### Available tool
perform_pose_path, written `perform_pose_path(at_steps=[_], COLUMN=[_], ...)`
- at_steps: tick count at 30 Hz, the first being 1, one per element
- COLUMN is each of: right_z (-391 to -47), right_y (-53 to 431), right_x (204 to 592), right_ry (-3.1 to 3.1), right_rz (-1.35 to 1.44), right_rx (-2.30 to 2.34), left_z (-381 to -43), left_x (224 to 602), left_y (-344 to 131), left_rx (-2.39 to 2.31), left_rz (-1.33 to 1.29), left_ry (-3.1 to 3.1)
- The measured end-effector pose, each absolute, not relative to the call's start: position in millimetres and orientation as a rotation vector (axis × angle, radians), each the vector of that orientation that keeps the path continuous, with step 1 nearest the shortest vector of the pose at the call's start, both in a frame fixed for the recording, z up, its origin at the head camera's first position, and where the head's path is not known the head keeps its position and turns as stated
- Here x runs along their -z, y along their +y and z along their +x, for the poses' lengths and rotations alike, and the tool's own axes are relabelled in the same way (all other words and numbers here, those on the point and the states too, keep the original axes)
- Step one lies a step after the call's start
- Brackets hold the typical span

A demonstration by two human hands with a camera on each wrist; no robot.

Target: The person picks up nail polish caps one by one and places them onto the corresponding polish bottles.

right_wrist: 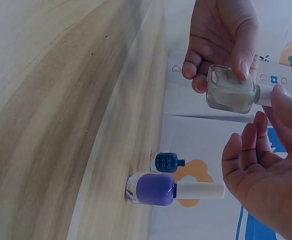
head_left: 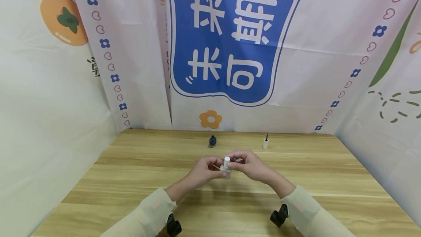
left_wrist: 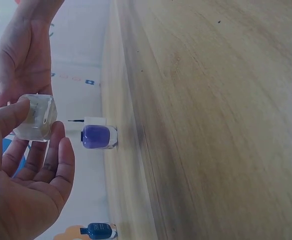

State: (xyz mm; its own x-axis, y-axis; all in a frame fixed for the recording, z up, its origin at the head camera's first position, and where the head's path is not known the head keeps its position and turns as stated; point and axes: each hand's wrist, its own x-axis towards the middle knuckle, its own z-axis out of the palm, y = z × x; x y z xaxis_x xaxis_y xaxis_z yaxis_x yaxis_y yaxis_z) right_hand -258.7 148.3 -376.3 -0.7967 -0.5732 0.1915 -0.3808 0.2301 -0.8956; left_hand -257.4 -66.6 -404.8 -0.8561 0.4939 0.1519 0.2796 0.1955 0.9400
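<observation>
A small glass nail polish bottle (head_left: 225,173) with pale polish is held between my two hands above the table. My left hand (head_left: 208,168) grips its glass body with thumb and fingers. The fingers of my right hand (head_left: 251,164) pinch its white cap (head_left: 227,161), which sits on the bottle's neck. In the right wrist view, the bottle (right_wrist: 230,92) is tilted sideways with the cap between thumb and finger. A purple nail polish bottle (right_wrist: 155,189) stands behind the hands, a white cap above its neck; the head view hides most of it.
An uncapped dark blue nail polish bottle (head_left: 212,141) stands near the back edge of the wooden table (head_left: 148,156). To its right a white cap (head_left: 265,143) stands with its brush pointing up. Printed cloth (head_left: 306,83) hangs behind and at both sides.
</observation>
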Motion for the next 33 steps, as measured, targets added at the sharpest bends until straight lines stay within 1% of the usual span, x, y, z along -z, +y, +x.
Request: perform_pose_path(at_steps=[20,28,33], right_z=[-255,-253,-258], right_y=[139,139,145], right_x=[385,383,377], right_ry=[2.359,2.356,2.346], right_rz=[-0.772,-0.780,-0.836], right_rx=[1.713,1.711,1.669], left_z=[-255,-255,-255], left_x=[403,403,403], left_y=[-65,-65,-66], left_rx=[-1.737,-1.743,-1.740], left_rz=[0.750,0.754,0.729], left_ry=[2.280,2.265,2.270])
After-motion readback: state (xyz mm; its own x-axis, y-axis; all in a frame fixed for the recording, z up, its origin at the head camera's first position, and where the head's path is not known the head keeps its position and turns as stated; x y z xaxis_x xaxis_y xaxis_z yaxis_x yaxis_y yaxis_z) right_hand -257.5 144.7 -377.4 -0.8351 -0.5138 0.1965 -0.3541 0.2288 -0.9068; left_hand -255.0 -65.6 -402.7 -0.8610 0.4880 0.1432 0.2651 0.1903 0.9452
